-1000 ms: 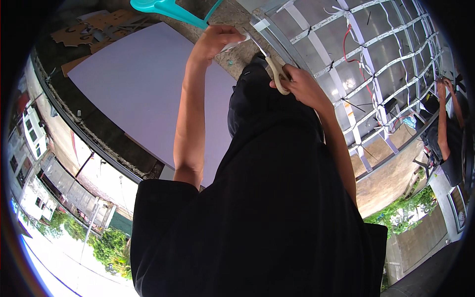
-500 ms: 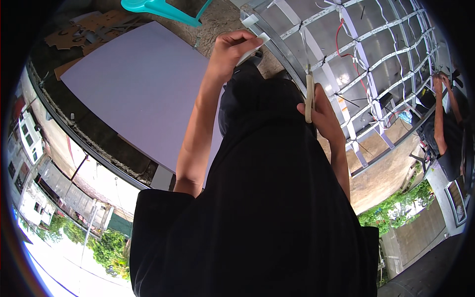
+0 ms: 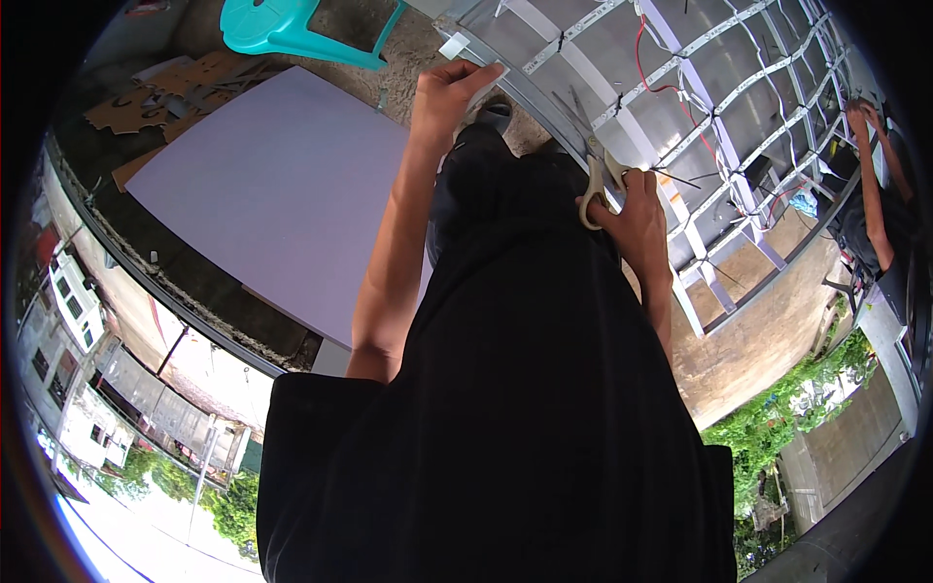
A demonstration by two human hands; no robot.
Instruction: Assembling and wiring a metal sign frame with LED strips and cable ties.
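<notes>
Here, at upper centre, the left hand pinches a strip; right of centre, the right hand grips scissors by their parted handles. Beyond sit the grid, upper right, the board, left, and the stool, upper left.

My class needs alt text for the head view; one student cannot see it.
The wearer's left hand pinches a white piece while the right hand holds cream-handled scissors near a metal frame gridded with white strips. A large pale sheet and teal stool are left, another person right.
</notes>
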